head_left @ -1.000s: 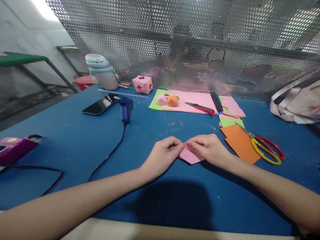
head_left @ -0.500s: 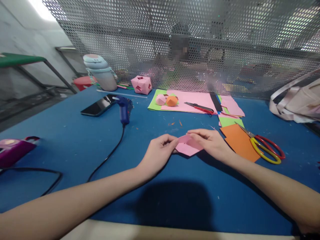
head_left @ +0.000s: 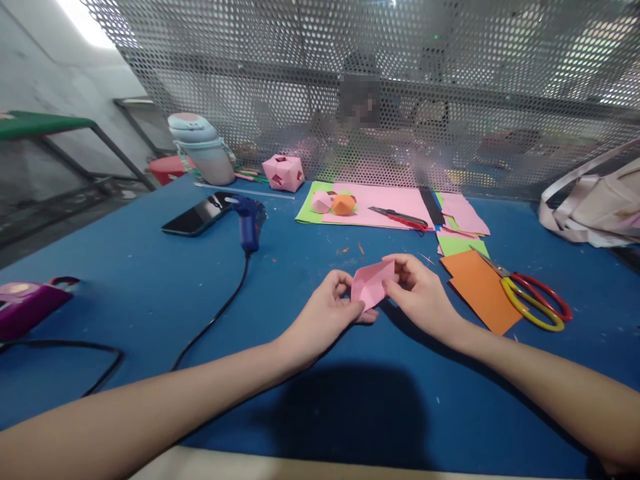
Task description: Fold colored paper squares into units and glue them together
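Between my hands is a folded piece of pink paper (head_left: 371, 283), tilted up with creased panels facing me. My left hand (head_left: 330, 317) pinches its lower left part, thumb in front and fingers beneath. At the right side, my right hand (head_left: 420, 297) grips the paper's edge between thumb and fingers. To the right of that hand lie orange paper sheets (head_left: 483, 293), with scissors (head_left: 533, 300) with red and yellow handles resting partly on them. Small orange paper scraps (head_left: 361, 249) are scattered beyond my hands.
A blue glue gun (head_left: 248, 223) stands left, its cord trailing forward, near a phone (head_left: 200, 213). Behind are a pink paper ball (head_left: 283, 173), a bottle (head_left: 203, 150), pink sheets (head_left: 367, 200), a utility knife (head_left: 400, 218) and a perforated metal screen (head_left: 300, 100). A purple case (head_left: 30, 307) sits far left.
The pink paper has turned from lying flatter to a raised tilt, its right side lifted. My left hand's fingers have shifted beneath it; my right hand has moved to its right edge.
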A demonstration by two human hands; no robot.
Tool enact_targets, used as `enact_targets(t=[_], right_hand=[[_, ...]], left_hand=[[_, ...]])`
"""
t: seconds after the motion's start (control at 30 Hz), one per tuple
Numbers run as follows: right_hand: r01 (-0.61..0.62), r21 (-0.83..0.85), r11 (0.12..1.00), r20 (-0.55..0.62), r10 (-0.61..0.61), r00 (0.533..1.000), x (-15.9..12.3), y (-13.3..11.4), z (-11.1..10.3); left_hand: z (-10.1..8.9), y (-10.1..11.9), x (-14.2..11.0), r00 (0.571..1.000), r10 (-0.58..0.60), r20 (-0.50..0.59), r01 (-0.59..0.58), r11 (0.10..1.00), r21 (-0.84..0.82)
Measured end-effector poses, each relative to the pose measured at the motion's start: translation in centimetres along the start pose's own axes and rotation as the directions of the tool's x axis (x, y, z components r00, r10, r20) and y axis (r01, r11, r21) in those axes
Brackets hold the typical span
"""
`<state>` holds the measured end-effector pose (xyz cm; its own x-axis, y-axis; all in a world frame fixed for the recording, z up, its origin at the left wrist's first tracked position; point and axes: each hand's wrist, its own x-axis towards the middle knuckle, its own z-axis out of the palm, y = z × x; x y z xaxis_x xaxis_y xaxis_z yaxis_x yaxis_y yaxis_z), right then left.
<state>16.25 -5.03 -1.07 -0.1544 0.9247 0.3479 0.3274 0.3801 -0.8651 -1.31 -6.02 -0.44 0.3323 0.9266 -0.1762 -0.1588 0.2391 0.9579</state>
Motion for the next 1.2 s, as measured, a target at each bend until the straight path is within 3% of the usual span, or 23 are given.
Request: enact_targets(t=[0.13,0.3,0.43,0.63,0.77,0.97,1.2], right_hand=[[0.173,-0.198,0.965,0.022,-0.172,0.985,-0.3,-0.3,-0.1],[0.287,-0.206,0.935,0.092,-0.274,0.957,-0.6,-0.9,-0.1],[0.305,-0.208,0.929,0.138,-0.281,0.950,-0.9,-1.0,0.1],[0.228,-0.197,0.954,0.084,-0.215,0.973,-1.1,-0.7,0.6],[0.223,-0.160,0.962,0.055,-0.217,0.975,-1.1,-0.7,0.5],[0.293,-0.148,0.945,0.006,-0.295,0.955,-1.0,-0.8,0.4],[0.430,-0.136,0.893,0.084,-0.422,0.903,-1.3,-0.3,0.5]], left_hand=[[0.0,0.0,-0.1,0.998,0.014,0.063,-0.015,1.000,0.019],[-0.5,-0.4,0.1,0.998,0.041,0.056,-0.049,0.985,0.164],[-0.3,-0.2,0.0,0.998,0.053,0.022,-0.056,0.984,0.169],[-0.1,0.2,-0.3,0.997,0.057,0.060,-0.070,0.964,0.258],[-0.3,0.2,-0.2,0.996,0.080,0.030,-0.086,0.922,0.377],[-0.3,0.4,-0.2,0.992,0.113,0.047,-0.122,0.890,0.439],[-0.2,0.4,-0.2,0.994,0.097,0.055,-0.111,0.900,0.421]])
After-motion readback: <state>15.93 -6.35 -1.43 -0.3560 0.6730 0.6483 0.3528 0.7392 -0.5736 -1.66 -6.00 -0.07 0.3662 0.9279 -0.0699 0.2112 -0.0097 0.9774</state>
